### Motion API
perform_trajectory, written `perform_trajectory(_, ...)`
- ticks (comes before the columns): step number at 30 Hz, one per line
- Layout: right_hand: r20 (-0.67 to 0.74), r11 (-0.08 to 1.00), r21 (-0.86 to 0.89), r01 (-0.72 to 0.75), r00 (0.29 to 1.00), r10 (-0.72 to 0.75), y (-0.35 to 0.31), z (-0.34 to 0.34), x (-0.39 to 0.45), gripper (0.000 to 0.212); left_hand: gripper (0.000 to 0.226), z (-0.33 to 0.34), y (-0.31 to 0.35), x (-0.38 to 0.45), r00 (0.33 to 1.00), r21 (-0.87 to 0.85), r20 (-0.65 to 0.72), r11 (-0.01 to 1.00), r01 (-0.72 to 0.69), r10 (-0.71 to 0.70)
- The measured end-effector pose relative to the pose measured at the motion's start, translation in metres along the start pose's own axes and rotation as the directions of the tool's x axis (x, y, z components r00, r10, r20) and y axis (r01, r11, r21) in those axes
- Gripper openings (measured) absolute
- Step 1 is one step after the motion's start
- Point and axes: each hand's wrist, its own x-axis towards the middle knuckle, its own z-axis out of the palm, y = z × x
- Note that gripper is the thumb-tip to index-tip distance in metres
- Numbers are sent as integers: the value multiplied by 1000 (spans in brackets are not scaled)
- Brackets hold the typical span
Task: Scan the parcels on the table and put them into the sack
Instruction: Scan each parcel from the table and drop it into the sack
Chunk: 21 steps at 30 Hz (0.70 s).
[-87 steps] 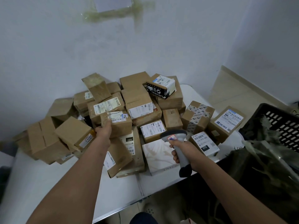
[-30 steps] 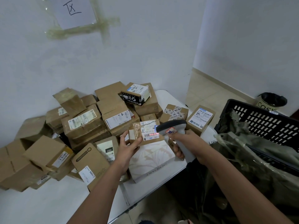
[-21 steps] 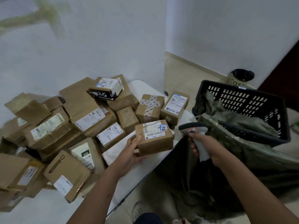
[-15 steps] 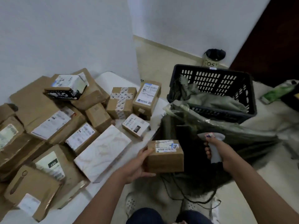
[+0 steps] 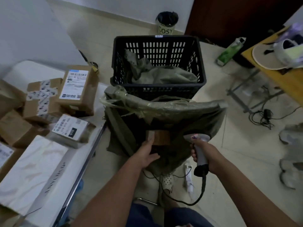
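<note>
Left hand [image 5: 146, 155] has its fingers on a small brown parcel [image 5: 159, 137] right in the mouth of the green sack [image 5: 165, 108], right hand [image 5: 207, 155] just beside it is wrapped around the scanner [image 5: 199, 148], more parcels [image 5: 77, 89] sit on the bench [image 5: 21, 71] off to the left.

Dim, soft indoor light, wide-angle warp at my frame edges.
I see the sack [image 5: 164, 110] mouth in deep shadow; parcels at the table's [image 5: 91, 141] left edge are motion-blurred.
</note>
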Motion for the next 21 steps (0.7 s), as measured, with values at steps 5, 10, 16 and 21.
perform_trajectory(5, 48, 999, -15, 35, 998, -34, -6, 14, -1, 36, 62, 0, 7, -11, 1000, 91, 13, 996, -21, 20)
perform_trajectory(10, 148, 992, -95, 81, 987, -67, -20, 57, -13, 38, 42, -60, 19, -30, 983, 281, -98, 952, -120, 153)
perform_trajectory(16, 305, 957, -230, 175, 947, -100, -29, 135, -39, 34, 22, -140, 49, -77, 666, 711, -161, 554, -434, 728)
perform_trajectory(21, 369, 917, -321, 236, 923, -108, -26, 193, -68, 30, 42, -200, 87, -102, 387, 949, -187, 268, -168, 903)
